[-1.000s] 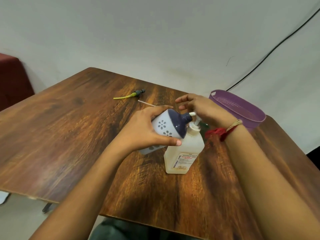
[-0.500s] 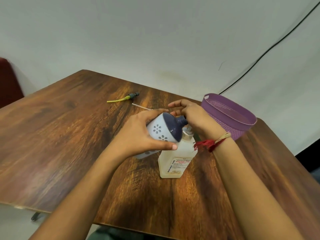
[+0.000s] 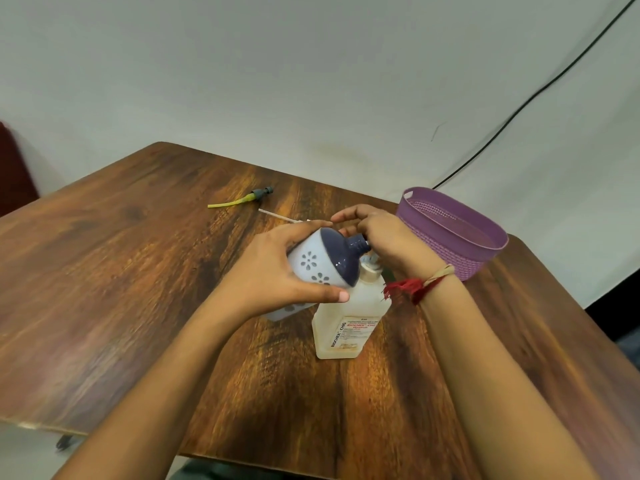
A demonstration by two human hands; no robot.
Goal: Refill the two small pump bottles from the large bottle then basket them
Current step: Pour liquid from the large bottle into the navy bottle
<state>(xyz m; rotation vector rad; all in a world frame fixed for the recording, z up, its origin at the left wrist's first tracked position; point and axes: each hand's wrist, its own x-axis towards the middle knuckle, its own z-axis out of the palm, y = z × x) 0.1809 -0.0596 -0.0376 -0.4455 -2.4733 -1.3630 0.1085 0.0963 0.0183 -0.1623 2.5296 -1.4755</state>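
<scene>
The left hand (image 3: pixel 273 271) is wrapped round the small bottle (image 3: pixel 311 268), thumb below and fingers on top. This bottle is white with little flowers and a dark blue top. It is held off the table (image 3: pixel 121 271) and tipped on its side. Its open neck points to the right, just above the top of the big bottle (image 3: pixel 349 317).

The big bottle stands upright on the table in the middle. It is pale, with a label on the front. Its white pump (image 3: pixel 370 270) sticks up under the right hand (image 3: pixel 388 240). That hand sits over the pump and hides its head, so I cannot tell if the fingers hold it or only press it. A red string (image 3: pixel 412 289) is tied on that wrist.

The two hands are close together, almost touching.

The purple basket (image 3: pixel 446 258) sits near the right side of the table, just behind the right hand. Farther back lie a loose pump (image 3: pixel 242 201) with a yellow tube and a thin white stick (image 3: pixel 278 216).
</scene>
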